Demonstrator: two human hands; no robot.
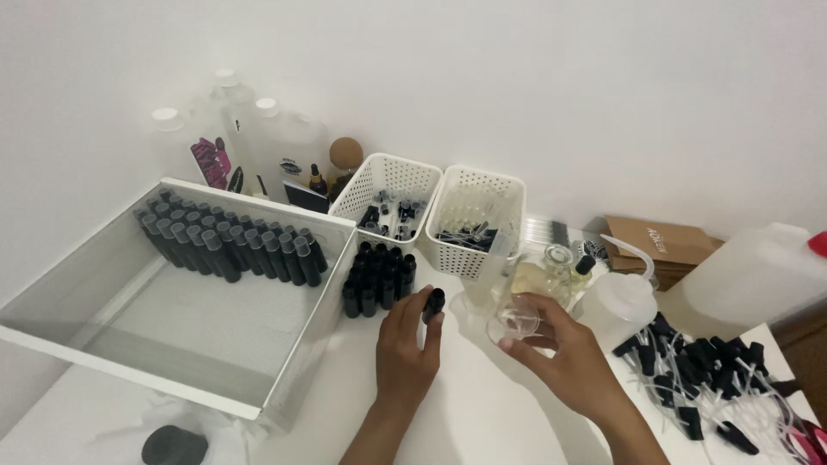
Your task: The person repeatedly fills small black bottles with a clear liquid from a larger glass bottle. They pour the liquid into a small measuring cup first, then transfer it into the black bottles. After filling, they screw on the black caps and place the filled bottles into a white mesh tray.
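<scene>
My left hand (pixel 403 348) grips a small black bottle (pixel 433 305) standing on the white table, just right of a cluster of several black bottles (pixel 377 277). My right hand (pixel 562 350) holds a small clear glass cup (pixel 513 322) tilted just right of that bottle. Behind the cup stands a clear flask of pale yellow liquid (pixel 543 277).
A white drawer-like box (pixel 320 303) at left holds rows of black bottles. Two white baskets (pixel 388 172) (pixel 481 185) stand behind. A squeeze wash bottle (pixel 622 300), a large white jug (pixel 758 275) and a pile of black spray pumps (pixel 706 379) lie at right. Big bottles line the back wall.
</scene>
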